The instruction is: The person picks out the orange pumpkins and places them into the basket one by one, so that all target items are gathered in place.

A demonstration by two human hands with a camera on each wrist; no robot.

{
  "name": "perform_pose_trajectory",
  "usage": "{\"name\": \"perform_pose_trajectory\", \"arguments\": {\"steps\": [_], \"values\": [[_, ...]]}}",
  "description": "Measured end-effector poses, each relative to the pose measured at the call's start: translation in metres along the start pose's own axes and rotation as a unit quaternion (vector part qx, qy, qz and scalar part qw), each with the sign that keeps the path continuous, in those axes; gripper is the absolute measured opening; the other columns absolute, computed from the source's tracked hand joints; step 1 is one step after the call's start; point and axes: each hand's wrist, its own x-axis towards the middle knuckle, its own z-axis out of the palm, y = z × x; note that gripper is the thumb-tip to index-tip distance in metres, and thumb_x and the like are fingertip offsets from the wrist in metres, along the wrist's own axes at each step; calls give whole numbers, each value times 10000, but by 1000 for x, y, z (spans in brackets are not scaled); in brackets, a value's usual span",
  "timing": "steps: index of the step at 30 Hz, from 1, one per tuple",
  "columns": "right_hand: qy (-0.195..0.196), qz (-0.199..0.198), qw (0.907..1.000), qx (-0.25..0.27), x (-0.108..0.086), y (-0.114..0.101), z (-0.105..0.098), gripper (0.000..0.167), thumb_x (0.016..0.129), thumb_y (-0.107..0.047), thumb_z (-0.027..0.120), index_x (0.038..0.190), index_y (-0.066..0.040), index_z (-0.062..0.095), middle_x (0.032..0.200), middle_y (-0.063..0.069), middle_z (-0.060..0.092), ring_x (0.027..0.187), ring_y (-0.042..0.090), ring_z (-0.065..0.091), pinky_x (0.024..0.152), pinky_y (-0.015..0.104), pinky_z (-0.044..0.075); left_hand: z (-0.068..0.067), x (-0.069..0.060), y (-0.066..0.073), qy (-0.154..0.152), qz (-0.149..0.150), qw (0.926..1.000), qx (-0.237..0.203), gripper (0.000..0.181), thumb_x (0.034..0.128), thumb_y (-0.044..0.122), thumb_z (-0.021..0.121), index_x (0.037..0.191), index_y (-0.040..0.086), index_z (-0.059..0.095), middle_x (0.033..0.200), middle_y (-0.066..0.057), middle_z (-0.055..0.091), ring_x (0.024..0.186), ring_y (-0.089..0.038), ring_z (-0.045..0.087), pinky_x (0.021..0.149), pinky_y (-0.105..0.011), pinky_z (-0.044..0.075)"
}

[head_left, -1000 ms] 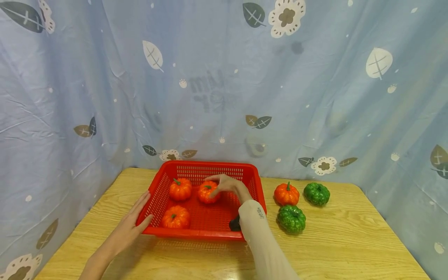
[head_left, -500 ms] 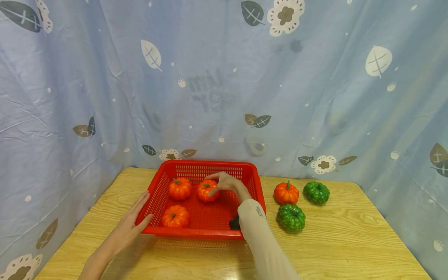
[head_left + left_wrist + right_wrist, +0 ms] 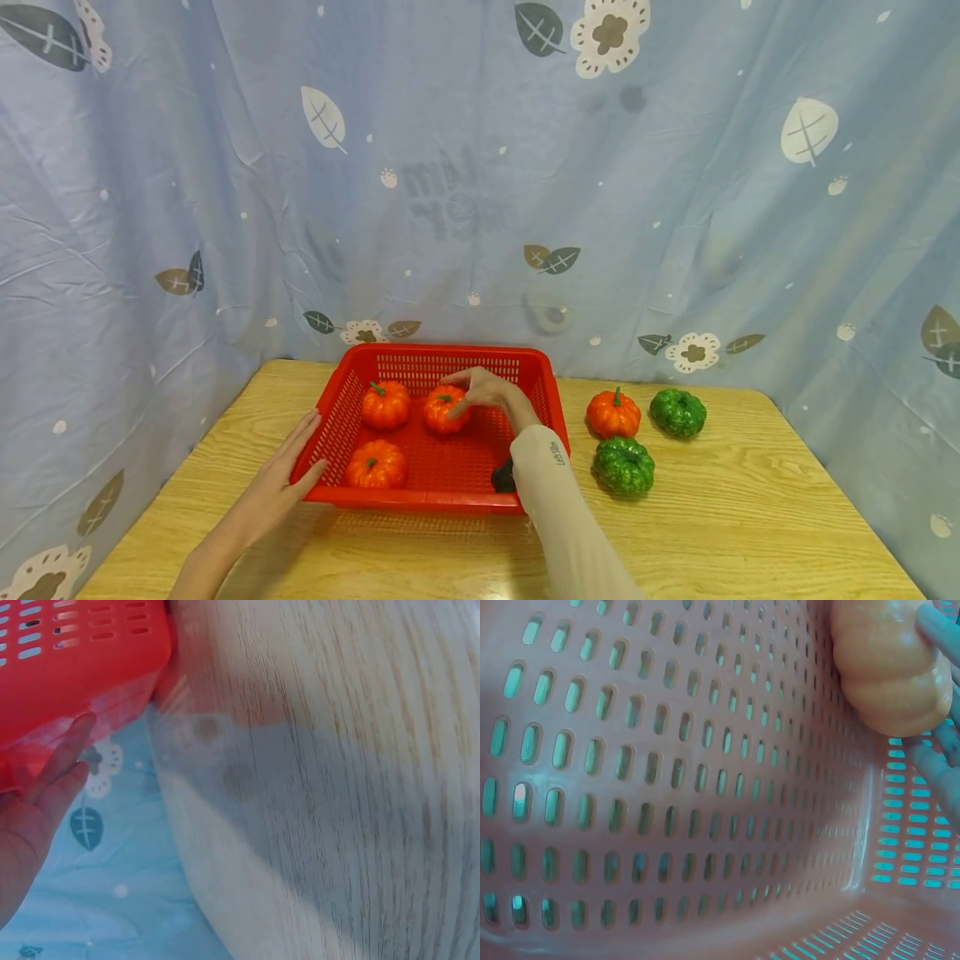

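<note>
A red plastic basket (image 3: 420, 500) with slotted walls stands on the table. Inside it, my right hand (image 3: 489, 390) grips a small orange pumpkin (image 3: 441, 414), thumb on the near side and fingers round the far side. The right wrist view shows this pumpkin (image 3: 889, 667) with fingers (image 3: 939, 776) on it, partly cut off by the frame edge. Two more orange pumpkins lie to its left, one at the back (image 3: 386, 407) and one at the front (image 3: 377, 467). My left hand (image 3: 281, 475) rests with straight fingers against the basket's left side, also visible in the left wrist view.
Right of the basket, on the wooden table (image 3: 750, 517), sit an orange pumpkin (image 3: 613, 416) and two green ones, one behind (image 3: 678, 413) and one in front (image 3: 624, 468). A black object (image 3: 503, 478) shows by my right sleeve. A blue patterned curtain (image 3: 480, 208) hangs behind.
The gripped pumpkin has tilted very slightly in my right hand and stays in about the same spot. My left hand and the basket have not visibly moved.
</note>
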Motion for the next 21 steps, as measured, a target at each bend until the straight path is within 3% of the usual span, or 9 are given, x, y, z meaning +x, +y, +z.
{"name": "perform_pose_trajectory", "arguments": {"steps": [6,14,17,21], "values": [[14,15,9997,235,-4,-3,-4,643,718,-1,803,1320,-66,589,1397,115,506,1273,264,448,1036,390,386,1,0,0,48,79,10000,13,636,954,155,585,1479,-38,283,1530,-231,247,1324,-497,275,918,11,92],[72,-36,9993,358,-16,-14,-21,563,792,-25,746,1328,-71,580,1376,88,526,1253,277,465,1006,401,416,6,-1,-2,-24,55,9999,-90,646,958,161,582,1493,-15,265,1544,-216,224,1332,-491,265,911,13,102],[-123,-225,9968,761,-22,-27,-34,533,841,-46,713,1349,-51,551,1381,112,523,1234,274,498,997,407,427,5,-2,-3,-25,95,9999,-91,648,954,149,587,1488,-30,265,1537,-234,226,1322,-502,270,910,17,104],[-461,-759,9820,1667,-33,-47,-56,507,902,8,624,1386,21,473,1395,191,493,1252,306,495,1021,439,400,2,-1,-5,20,166,9998,-106,647,955,141,583,1489,-30,259,1535,-243,220,1348,-472,242,926,10,90]]}}
